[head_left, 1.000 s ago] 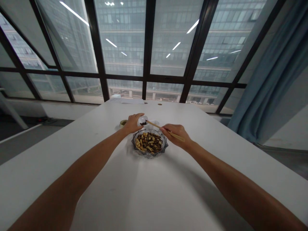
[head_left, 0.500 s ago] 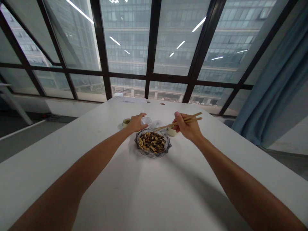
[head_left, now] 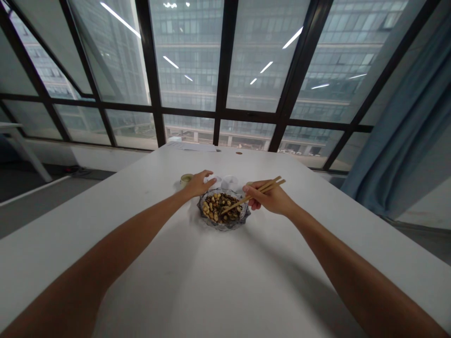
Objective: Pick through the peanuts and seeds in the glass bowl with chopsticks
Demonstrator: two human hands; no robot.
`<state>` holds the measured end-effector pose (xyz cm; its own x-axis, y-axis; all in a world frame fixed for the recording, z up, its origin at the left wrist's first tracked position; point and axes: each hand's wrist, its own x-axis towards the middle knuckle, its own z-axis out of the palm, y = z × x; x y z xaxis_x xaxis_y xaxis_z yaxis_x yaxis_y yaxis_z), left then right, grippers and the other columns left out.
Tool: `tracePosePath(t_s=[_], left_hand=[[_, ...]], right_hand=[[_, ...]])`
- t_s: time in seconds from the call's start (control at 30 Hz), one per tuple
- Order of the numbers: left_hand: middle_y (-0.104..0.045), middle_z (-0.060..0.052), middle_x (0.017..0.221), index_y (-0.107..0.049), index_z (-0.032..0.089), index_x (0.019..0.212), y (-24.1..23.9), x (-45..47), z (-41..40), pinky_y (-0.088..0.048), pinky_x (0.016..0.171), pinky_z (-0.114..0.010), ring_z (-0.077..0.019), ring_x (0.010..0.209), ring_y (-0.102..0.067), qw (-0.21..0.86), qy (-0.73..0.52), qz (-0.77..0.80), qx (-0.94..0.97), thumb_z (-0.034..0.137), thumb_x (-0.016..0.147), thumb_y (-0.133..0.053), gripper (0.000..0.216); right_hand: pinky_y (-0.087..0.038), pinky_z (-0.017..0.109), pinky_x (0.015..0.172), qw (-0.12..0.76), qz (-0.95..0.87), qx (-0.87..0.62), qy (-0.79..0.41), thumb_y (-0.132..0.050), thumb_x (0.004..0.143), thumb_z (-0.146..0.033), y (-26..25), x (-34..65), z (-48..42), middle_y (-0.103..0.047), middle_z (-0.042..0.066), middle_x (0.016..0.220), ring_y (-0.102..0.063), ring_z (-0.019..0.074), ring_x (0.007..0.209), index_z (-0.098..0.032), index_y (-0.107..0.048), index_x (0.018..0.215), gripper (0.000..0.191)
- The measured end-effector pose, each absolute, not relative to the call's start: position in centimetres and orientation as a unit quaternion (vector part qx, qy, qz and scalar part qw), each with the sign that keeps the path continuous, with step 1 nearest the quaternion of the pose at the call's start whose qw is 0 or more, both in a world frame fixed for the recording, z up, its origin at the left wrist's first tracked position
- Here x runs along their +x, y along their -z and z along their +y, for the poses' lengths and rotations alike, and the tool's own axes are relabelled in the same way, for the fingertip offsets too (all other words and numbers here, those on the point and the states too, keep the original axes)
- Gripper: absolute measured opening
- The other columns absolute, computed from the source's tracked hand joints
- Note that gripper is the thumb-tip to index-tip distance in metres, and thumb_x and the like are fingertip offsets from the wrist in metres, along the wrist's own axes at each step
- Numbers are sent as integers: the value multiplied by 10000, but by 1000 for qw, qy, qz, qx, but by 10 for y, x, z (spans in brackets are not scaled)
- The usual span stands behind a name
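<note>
My right hand [head_left: 266,196] grips a pair of wooden chopsticks [head_left: 252,195], their tips down among the peanuts and dark striped sunflower seeds [head_left: 222,206]. These fill a clear glass bowl [head_left: 221,227] with a wavy rim. Just behind the bowl's left side is my left hand [head_left: 199,184], thumb and index finger apart. Beside its fingertips stands a small clear cup [head_left: 215,180], partly hidden by the hand; contact is hard to make out. Another clear cup [head_left: 230,181] stands to its right.
A small pale green cup [head_left: 185,179] is left of my left hand; another cup is mostly hidden behind my right hand. White paper [head_left: 193,147] and a small brown disc [head_left: 238,153] lie at the white table's far end. Windows and a blue curtain [head_left: 405,122] stand beyond.
The chopsticks have swung down from above the bowl's back rim into the seeds. My left hand has shifted slightly left and down, its finger and thumb closer together, and the clear cup sits lower.
</note>
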<state>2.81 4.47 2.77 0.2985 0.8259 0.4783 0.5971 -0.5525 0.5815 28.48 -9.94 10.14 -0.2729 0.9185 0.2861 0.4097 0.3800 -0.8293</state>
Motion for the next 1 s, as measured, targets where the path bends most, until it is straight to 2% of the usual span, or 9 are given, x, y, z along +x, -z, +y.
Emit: tracePosePath(t_s=[0.13,0.27,0.37,0.53,0.8,1.0], left_hand=[[-741,-115,1122,-686,172,1098,-17,16,31,-541,993,-415,-253,1072,-694,234,-423,418,770,535,894,-603,425],[-732,-114,1093,-679,170,1062,1,7,18,-583,861,-400,-246,977,-701,273,-449,410,745,550,861,-615,435],[-730,-97,1031,-673,177,1031,10,6,10,-573,797,-376,-234,922,-689,277,-460,400,743,553,851,-606,422],[-727,-68,932,-677,172,1021,15,8,6,-538,782,-353,-209,841,-669,296,-453,388,746,540,851,-603,412],[-730,-63,930,-683,175,1002,17,7,8,-525,731,-324,-191,790,-659,315,-460,383,737,545,820,-649,414],[-732,-70,934,-686,167,1003,17,7,8,-532,745,-330,-195,806,-665,309,-458,383,741,515,829,-639,392]], right_hand=[[-524,231,418,444,-716,-459,-282,-705,752,-736,-92,282,-96,-691,51,561,-637,144,447,-177,-653,646,572],[-522,241,406,492,-694,-471,-234,-660,766,-773,-98,283,-99,-697,71,562,-634,152,434,-177,-644,627,612],[-521,247,393,515,-669,-492,-211,-691,737,-770,-108,286,-102,-700,86,559,-632,159,421,-172,-647,612,613],[-525,247,392,512,-662,-510,-201,-782,649,-741,-113,285,-103,-703,82,554,-640,166,428,-173,-654,605,584],[-515,238,383,511,-658,-507,-219,-704,701,-787,-91,279,-93,-698,85,548,-643,165,422,-179,-624,621,618],[-485,217,360,504,-675,-500,-200,-661,743,-793,-99,281,-98,-691,85,537,-626,150,401,-168,-627,619,638]])
